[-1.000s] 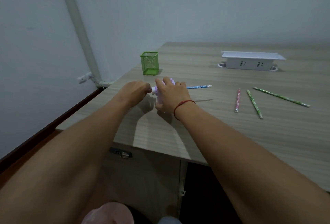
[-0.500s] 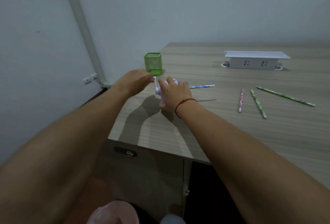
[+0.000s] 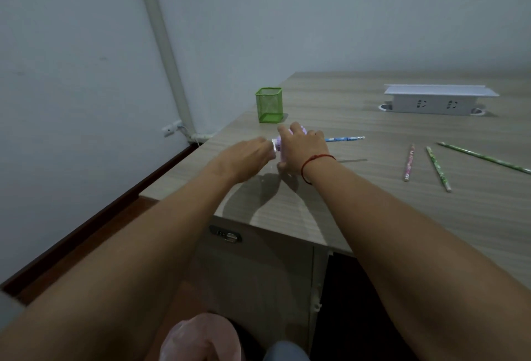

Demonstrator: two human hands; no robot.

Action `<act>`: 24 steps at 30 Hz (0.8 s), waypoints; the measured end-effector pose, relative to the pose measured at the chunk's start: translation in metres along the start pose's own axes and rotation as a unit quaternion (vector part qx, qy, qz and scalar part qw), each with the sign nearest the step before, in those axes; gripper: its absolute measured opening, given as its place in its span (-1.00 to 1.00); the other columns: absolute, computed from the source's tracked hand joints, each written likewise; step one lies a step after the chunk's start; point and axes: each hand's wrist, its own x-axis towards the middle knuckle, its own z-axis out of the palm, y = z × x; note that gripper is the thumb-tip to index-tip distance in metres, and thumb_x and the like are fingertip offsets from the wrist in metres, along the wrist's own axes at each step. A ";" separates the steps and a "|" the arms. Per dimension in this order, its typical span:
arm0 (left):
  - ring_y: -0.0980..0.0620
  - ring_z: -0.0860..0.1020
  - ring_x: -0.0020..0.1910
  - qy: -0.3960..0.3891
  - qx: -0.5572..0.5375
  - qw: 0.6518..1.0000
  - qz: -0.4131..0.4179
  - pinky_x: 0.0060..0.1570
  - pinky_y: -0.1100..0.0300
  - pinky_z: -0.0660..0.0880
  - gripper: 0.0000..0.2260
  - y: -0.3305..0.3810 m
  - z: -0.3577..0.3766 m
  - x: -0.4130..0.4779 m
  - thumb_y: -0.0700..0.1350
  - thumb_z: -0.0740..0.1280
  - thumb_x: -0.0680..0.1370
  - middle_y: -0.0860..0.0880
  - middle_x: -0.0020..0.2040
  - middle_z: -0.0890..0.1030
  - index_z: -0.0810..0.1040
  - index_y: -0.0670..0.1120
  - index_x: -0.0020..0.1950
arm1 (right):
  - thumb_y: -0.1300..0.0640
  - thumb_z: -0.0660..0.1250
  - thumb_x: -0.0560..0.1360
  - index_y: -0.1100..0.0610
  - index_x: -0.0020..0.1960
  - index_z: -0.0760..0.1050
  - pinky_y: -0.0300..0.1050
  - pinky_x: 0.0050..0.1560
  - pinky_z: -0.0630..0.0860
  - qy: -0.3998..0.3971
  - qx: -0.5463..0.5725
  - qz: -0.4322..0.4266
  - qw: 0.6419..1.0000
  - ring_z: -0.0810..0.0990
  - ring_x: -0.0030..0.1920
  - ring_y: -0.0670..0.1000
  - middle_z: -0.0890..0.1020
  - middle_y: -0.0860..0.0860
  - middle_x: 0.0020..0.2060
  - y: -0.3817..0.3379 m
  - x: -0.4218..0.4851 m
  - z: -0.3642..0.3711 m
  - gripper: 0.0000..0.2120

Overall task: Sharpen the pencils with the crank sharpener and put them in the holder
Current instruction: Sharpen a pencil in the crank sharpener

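A small purple crank sharpener stands on the wooden desk, mostly covered by my right hand, which clasps its body from above. My left hand grips the crank on the sharpener's left side. A blue patterned pencil sticks out horizontally from the sharpener's right side. The green mesh holder stands behind the sharpener, with no pencil visible in it. A pink pencil and two green pencils lie loose to the right.
A white socket box sits at the back right of the desk. The desk's left edge runs close to the sharpener, with a wall, a pipe and a wall outlet beyond. A drawer lock is under the front edge.
My left hand has swung from up near the holder back down to the sharpener's left side, turning the crank. My right hand stays on the sharpener. The pencils have not moved.
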 end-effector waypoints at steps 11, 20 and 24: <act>-0.15 0.58 -0.05 -0.021 -0.064 0.998 -0.009 0.00 0.00 0.52 -0.78 -0.006 0.032 0.010 -0.13 0.19 0.61 -0.20 0.01 0.60 0.57 -0.17 0.12 | -0.14 0.34 0.43 0.05 0.41 0.25 0.09 0.20 0.36 0.011 0.022 -0.022 0.999 0.43 0.28 0.17 0.40 0.09 0.30 0.006 0.005 0.002 -0.37; -0.11 0.55 -0.04 -0.092 -0.063 0.994 -0.014 0.02 0.01 0.50 -0.84 -0.029 0.045 0.040 -0.16 0.24 0.55 -0.15 0.02 0.60 0.59 -0.15 0.02 | -0.15 0.38 0.41 0.05 0.45 0.19 0.11 0.20 0.39 0.010 0.016 -0.044 0.999 0.46 0.25 0.18 0.40 0.09 0.32 0.010 0.003 0.000 -0.28; -0.15 0.56 -0.06 -0.074 -0.026 0.997 -0.006 -0.04 0.04 0.46 -0.85 -0.046 0.020 0.069 -0.17 0.25 0.56 -0.19 -0.02 0.61 0.60 -0.19 -0.02 | -0.10 0.38 0.41 0.04 0.41 0.23 0.08 0.17 0.40 0.023 0.014 -0.044 0.999 0.49 0.19 0.18 0.41 0.09 0.27 0.010 0.002 0.002 -0.35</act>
